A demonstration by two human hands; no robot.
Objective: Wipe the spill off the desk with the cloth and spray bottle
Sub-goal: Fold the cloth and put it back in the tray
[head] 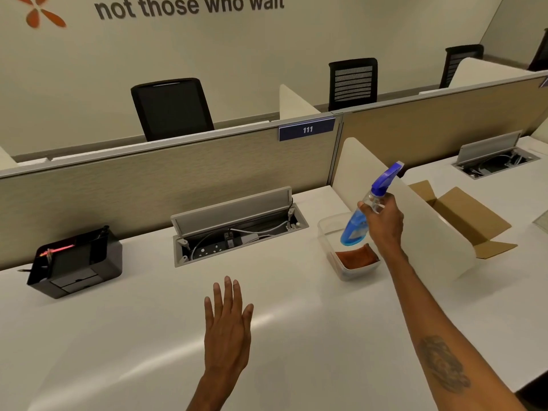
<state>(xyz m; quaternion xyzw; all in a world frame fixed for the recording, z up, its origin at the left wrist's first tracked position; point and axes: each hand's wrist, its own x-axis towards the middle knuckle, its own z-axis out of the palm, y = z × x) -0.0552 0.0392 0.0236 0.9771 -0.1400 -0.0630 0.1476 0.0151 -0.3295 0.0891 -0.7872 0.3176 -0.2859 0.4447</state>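
Spray bottle (360, 216) is gripped around its clear neck by the right hand (384, 222), fingers wrapped tight. It is held tilted in the air, blue trigger head up and toward the divider (415, 221), blue liquid pooled at the low end. The low end hangs over the clear tub (326, 232); contact with the tub cannot be told.

A folded rust-brown cloth (357, 258) is seen inside the tub, at its near end. The tub is set on the white desk (148, 336), beside the divider, right of the open cable tray (237, 229).

Left hand (226, 324) is held flat, palm down, fingers extended and slightly spread, nothing gripped. It is placed over the bare middle of the desk; whether the surface is touched cannot be told.

A black organiser (77, 262) is seen at far left. No spill can be made out on the desk. An open cardboard box (468, 218) is seen beyond the divider.
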